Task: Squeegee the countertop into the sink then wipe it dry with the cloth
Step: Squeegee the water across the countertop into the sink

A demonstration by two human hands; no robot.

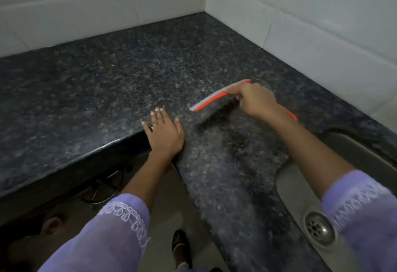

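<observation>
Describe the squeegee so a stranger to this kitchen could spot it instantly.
Start at the dark speckled countertop that runs into the white-tiled corner. Just left of the steel sink, the right hand grips a flat tool lying across the stone. That is the squeegee: bright orange with a pale grey blade edge, the only vivid colour on the counter.

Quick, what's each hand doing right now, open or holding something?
Left hand: open, fingers flat on the countertop edge.
Right hand: gripping the orange squeegee.
</observation>
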